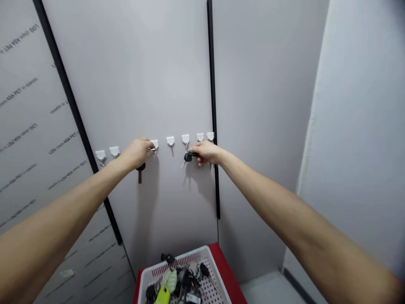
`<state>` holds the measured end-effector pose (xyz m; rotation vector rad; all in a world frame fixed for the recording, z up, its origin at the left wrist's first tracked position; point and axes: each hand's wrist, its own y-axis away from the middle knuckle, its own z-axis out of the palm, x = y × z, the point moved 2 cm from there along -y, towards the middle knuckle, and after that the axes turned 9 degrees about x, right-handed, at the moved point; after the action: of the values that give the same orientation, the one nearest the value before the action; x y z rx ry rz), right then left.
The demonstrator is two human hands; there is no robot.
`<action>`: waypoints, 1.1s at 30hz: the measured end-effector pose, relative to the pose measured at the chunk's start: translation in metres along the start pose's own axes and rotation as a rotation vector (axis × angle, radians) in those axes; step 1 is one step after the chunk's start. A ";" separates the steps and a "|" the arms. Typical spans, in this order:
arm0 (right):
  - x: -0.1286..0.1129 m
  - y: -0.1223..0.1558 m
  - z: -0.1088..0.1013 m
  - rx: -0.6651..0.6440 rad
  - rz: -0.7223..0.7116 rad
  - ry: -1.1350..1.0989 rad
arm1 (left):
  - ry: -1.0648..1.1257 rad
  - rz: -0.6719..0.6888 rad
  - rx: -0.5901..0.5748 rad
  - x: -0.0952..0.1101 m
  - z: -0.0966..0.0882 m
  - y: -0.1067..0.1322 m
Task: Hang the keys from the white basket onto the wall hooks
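My left hand [138,153] is closed in a pinch at a white wall hook [154,144]; a small bit of metal shows at its fingertips, too little to name. Below that hand hangs a black-headed key [140,174]; whether the hand or a hidden hook bears it, I cannot tell. With fingers closed, my right hand [205,152] grips a bunch of keys with black heads [189,157], just under another white hook [185,139]. One silvery key blade points down from the bunch. Between my hands, a hook [170,141] carries a small metal piece.
More hooks [100,156] continue left and right along the grey panel [171,76], which has black vertical strips [212,84]. Below, a white plastic basket [225,291] full of keys and tags stands on a red surface [223,261]. A side wall [363,126] rises at right.
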<state>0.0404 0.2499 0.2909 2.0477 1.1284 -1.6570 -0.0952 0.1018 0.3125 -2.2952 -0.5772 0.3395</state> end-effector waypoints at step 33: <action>0.110 0.082 0.071 -0.451 -0.158 0.412 | 1.092 -0.466 -0.451 0.096 0.099 0.175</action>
<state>0.0526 0.1936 0.1478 2.0754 1.6555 -0.9272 0.0018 0.0982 0.1116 -2.2181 -0.5880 -1.2959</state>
